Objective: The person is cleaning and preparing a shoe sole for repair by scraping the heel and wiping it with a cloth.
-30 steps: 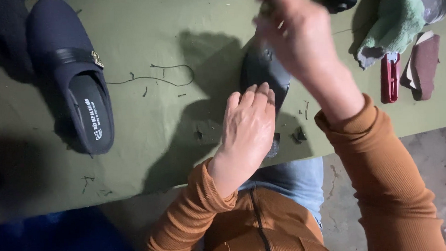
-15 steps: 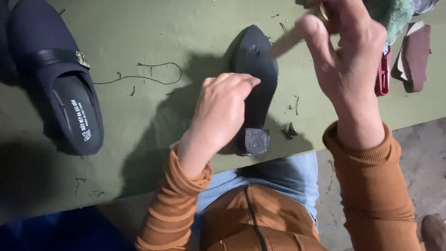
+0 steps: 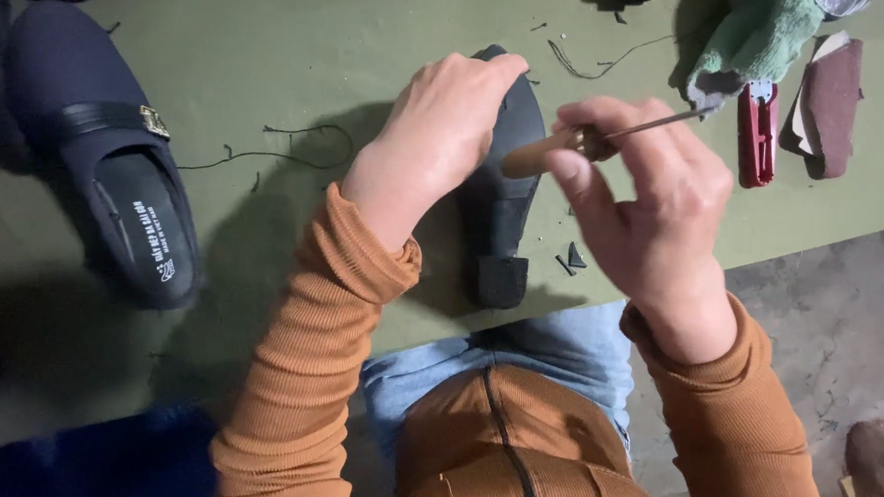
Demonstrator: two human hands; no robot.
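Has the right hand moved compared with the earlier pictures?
Yes. The right hand, gripping the wooden-handled tool, has come down toward the upturned shoe from above it.
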